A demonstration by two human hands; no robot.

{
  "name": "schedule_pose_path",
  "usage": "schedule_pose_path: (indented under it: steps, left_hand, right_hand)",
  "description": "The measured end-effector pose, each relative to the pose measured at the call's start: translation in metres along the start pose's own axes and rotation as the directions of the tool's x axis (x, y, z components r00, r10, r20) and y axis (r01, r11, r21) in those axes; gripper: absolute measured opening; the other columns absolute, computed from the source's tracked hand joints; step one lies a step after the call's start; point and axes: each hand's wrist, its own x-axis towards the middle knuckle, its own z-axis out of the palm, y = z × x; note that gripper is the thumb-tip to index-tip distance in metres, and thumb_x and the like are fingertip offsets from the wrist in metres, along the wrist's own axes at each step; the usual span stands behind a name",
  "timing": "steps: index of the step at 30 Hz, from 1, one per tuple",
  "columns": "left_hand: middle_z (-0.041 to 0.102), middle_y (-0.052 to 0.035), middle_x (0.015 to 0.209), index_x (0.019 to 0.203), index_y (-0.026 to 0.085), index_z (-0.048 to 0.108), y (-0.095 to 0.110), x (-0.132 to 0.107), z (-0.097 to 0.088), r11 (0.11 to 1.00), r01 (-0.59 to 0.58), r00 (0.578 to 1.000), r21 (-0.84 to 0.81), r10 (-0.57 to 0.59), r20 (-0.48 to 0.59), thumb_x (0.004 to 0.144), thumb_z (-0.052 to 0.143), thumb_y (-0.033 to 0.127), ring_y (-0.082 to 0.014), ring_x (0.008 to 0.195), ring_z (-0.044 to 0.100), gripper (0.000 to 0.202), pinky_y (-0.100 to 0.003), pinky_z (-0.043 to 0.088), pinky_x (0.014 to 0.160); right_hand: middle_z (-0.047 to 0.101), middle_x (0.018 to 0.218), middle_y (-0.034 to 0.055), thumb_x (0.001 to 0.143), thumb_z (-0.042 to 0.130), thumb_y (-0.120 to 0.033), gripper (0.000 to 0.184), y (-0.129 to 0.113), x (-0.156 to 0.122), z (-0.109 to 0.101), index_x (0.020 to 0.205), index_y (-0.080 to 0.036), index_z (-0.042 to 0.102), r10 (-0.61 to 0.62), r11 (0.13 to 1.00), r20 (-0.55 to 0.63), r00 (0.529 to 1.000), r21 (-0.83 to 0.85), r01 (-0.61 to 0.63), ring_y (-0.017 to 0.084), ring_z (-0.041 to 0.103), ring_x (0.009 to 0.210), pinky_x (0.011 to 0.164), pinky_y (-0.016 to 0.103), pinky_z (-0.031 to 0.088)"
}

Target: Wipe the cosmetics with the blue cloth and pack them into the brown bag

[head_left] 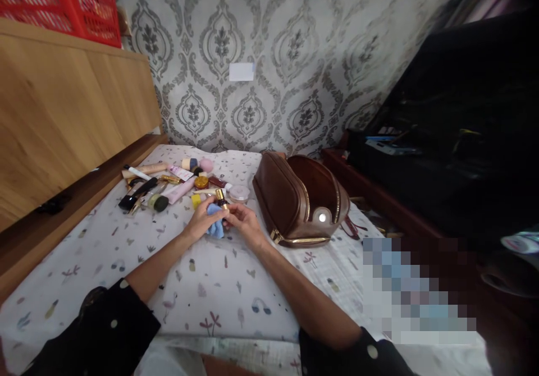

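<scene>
My left hand (201, 219) is closed around a crumpled light blue cloth (215, 228). A small gold-and-black cosmetic tube (221, 198) sticks up between my two hands, which meet at it. The fingers of my right hand (246, 223) pinch its lower part; their tips are partly hidden. Just beyond the hands lie a yellow block-shaped item (196, 200), a round pale compact (239, 193) and a round amber-lidded jar (201, 182). To the right stands a brown makeup bag (280, 196), unzipped, its top gaping.
Makeup items spread at the back left, among them a pink tube (181, 189), a dark-handled brush (141, 192) and a pink sponge (206, 165). They lie on a patterned sheet (202, 292). A wooden panel (76, 106) borders the left, with a red basket (95, 11) above.
</scene>
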Motion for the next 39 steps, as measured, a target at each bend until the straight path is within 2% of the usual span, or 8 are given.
schedule_pose_path:
  steps: [6,12,21,24,27,32,36,39]
  left_hand:
    - [0.064,-0.0012,0.091,0.110,0.020,0.058,0.002,-0.002,0.005,0.999,-0.026,0.999,-0.046,0.027,0.018,0.063,0.086,0.045,-0.0117,0.073,0.063,0.060,-0.020,0.050,0.065]
    - [0.059,0.0024,0.078,0.105,0.018,0.059,-0.007,0.002,0.005,0.998,-0.001,0.997,-0.068,0.006,0.080,0.071,0.080,0.054,-0.0089,0.058,0.056,0.054,-0.021,0.048,0.057]
    - [0.050,0.0044,0.065,0.082,0.020,0.053,-0.002,0.000,0.007,0.995,-0.047,0.998,0.091,0.052,-0.047,0.083,0.061,0.068,-0.0109,0.058,0.048,0.049,-0.022,0.040,0.053]
    - [0.044,0.0041,0.061,0.071,0.021,0.047,-0.001,0.001,0.005,0.990,-0.051,0.993,0.130,0.064,-0.099,0.084,0.052,0.076,-0.0117,0.056,0.045,0.057,-0.024,0.039,0.053]
    - [0.047,0.0022,0.062,0.069,0.021,0.048,-0.001,0.003,0.004,0.989,-0.037,0.989,0.141,0.057,-0.135,0.085,0.044,0.081,-0.0136,0.060,0.046,0.063,-0.026,0.041,0.055]
    - [0.060,-0.0026,0.077,0.081,0.020,0.059,-0.011,0.007,0.003,0.998,-0.016,0.975,0.057,0.029,-0.221,0.087,0.041,0.081,-0.0164,0.074,0.058,0.064,-0.028,0.050,0.070]
    - [0.065,-0.0046,0.094,0.107,0.021,0.063,-0.016,0.005,0.003,0.999,0.000,0.991,-0.048,-0.007,-0.135,0.088,0.050,0.074,-0.0165,0.083,0.062,0.058,-0.027,0.052,0.074]
    - [0.066,-0.0045,0.101,0.115,0.023,0.062,-0.012,0.002,0.004,0.997,0.015,0.998,-0.073,-0.020,-0.061,0.083,0.065,0.066,-0.0174,0.089,0.065,0.054,-0.026,0.052,0.076]
  right_hand:
    - [0.068,0.072,-0.0014,0.053,0.091,-0.057,0.059,0.004,0.000,-0.002,0.089,-0.017,0.066,0.032,0.996,-0.048,0.998,0.087,-0.028,0.012,0.061,0.058,0.062,0.027,0.051]
    - [0.067,0.065,-0.0010,0.061,0.088,-0.056,0.053,0.000,-0.002,-0.001,0.091,-0.016,0.071,0.075,0.991,0.032,0.997,0.110,-0.078,0.011,0.061,0.058,0.059,0.024,0.047]
    - [0.066,0.067,0.0006,0.067,0.084,-0.059,0.049,-0.007,-0.007,0.003,0.085,-0.015,0.073,0.129,0.988,0.105,0.986,0.066,-0.136,0.010,0.059,0.057,0.057,0.022,0.044]
    - [0.065,0.069,0.0003,0.066,0.086,-0.054,0.046,-0.010,-0.010,0.008,0.087,-0.015,0.073,0.136,0.990,0.099,0.986,0.031,-0.140,0.010,0.056,0.059,0.057,0.023,0.044]
    - [0.063,0.071,-0.0001,0.066,0.088,-0.048,0.041,-0.012,-0.011,0.009,0.085,-0.015,0.072,0.141,0.989,0.102,0.985,0.026,-0.144,0.009,0.053,0.060,0.057,0.023,0.043]
    - [0.065,0.078,0.0000,0.062,0.090,-0.043,0.042,-0.009,-0.008,0.006,0.089,-0.018,0.070,0.087,0.995,0.050,0.995,0.050,-0.090,0.010,0.053,0.064,0.058,0.022,0.043]
    - [0.065,0.081,-0.0001,0.060,0.090,-0.043,0.049,-0.006,-0.005,0.006,0.094,-0.021,0.064,0.029,0.999,-0.029,0.999,0.041,-0.027,0.011,0.052,0.063,0.055,0.023,0.042]
    - [0.061,0.075,-0.0024,0.059,0.089,-0.044,0.051,-0.005,-0.005,0.007,0.095,-0.021,0.060,-0.033,0.999,-0.077,0.996,-0.037,0.031,0.010,0.048,0.057,0.053,0.023,0.040]
